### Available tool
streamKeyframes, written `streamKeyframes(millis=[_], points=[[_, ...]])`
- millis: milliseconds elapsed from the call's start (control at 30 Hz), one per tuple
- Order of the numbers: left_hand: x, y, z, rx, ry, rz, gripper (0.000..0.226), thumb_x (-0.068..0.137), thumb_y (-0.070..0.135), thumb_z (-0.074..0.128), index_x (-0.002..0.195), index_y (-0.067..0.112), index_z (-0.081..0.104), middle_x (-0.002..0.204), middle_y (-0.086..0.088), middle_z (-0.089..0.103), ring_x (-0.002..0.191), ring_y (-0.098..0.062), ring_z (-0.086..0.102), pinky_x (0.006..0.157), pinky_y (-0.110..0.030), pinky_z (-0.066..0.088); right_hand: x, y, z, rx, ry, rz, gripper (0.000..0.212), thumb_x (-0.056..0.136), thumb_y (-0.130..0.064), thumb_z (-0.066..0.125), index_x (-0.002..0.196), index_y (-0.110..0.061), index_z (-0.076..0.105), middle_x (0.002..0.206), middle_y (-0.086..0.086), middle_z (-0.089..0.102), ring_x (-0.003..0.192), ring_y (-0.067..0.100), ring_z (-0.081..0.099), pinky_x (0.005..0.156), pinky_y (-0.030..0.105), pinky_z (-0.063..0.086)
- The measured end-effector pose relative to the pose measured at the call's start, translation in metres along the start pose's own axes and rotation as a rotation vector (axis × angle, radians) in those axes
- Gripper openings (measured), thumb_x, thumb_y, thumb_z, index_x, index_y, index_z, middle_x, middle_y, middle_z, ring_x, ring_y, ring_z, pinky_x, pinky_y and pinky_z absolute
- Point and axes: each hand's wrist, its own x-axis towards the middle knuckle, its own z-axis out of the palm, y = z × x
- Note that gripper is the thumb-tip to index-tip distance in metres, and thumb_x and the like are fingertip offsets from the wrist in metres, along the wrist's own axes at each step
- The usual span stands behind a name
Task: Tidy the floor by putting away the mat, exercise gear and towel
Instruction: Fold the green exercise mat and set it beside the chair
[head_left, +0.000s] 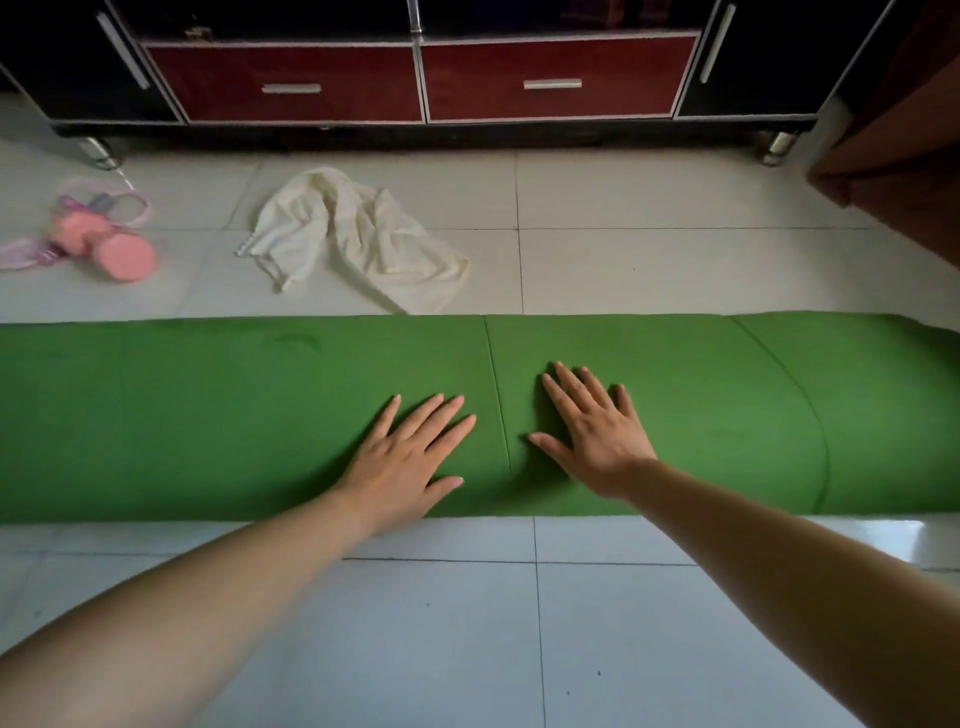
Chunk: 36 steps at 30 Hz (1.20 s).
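- Head view, far left: the pink exercise gear (104, 239), apparently a skipping rope with looped cord though blurred, lies on the tiled floor (675, 260) near the cabinet's foot, untouched.
- Just right of it, a crumpled white towel (353, 244) lies on the tiles, its near corner close to the far edge of the mat; nobody holds it.
- A green mat (208, 415) stretches flat across the scene from left edge to right, between the towel and the person.
- Left hand (410, 467): fingers straight and spread, palm pressed on the mat near its near edge, grasping nothing.
- Right hand (592, 436): likewise flat and spread on the mat, just right of a crease line that runs between the two hands.
- Far behind stands a black cabinet with red drawers (550, 83).
- Judgement: the mat step is in hand and barely begun; nothing is put away yet.
- Next move likely calls for taking hold of one edge or end and folding or rolling evenly along the creases.
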Motion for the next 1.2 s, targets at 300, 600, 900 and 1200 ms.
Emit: streamKeyframes(millis=[300, 600, 900, 1200], points=[[-0.031, -0.014, 0.02, -0.183, -0.211, -0.211, 0.067, 0.093, 0.055, 0.027, 0.148, 0.029, -0.002, 0.157, 0.002, -0.011, 0.145, -0.02, -0.004, 0.116, -0.051, 0.015, 0.003, 0.009, 0.036, -0.014, -0.139, 0.082, 0.078, 0.083, -0.072, 0.007, 0.148, -0.033, -0.011, 0.158, -0.008, -0.013, 0.146, 0.019, -0.01, 0.114, 0.056, -0.002], [0.01, 0.011, 0.026, -0.317, -0.38, -0.151, 0.069, 0.095, 0.049, 0.038, 0.148, 0.035, -0.005, 0.156, 0.007, -0.018, 0.144, -0.017, -0.009, 0.118, -0.046, 0.004, -0.02, 0.048, 0.051, -0.063, -0.265, 0.135, 0.076, 0.09, -0.066, 0.029, 0.148, -0.036, -0.01, 0.158, -0.007, -0.016, 0.146, 0.02, -0.008, 0.117, 0.05, 0.007], [0.03, 0.028, 0.04, -0.34, -0.487, -0.119, 0.07, 0.094, 0.049, 0.042, 0.148, 0.035, 0.0, 0.157, 0.006, -0.011, 0.145, -0.023, -0.007, 0.118, -0.046, 0.011, -0.017, 0.049, 0.06, 0.022, -0.229, 0.166, 0.068, 0.091, -0.062, 0.036, 0.149, -0.038, 0.009, 0.159, -0.004, -0.005, 0.146, 0.022, -0.002, 0.117, 0.05, 0.009], [0.046, 0.045, 0.04, -0.324, -0.381, -0.017, 0.069, 0.093, 0.047, 0.043, 0.146, 0.043, -0.001, 0.157, 0.009, -0.011, 0.145, -0.019, -0.005, 0.117, -0.045, 0.014, -0.028, 0.065, 0.057, 0.069, -0.243, 0.061, 0.07, 0.089, -0.06, 0.043, 0.148, -0.04, 0.01, 0.159, -0.007, -0.005, 0.146, 0.017, -0.003, 0.118, 0.04, 0.005]])
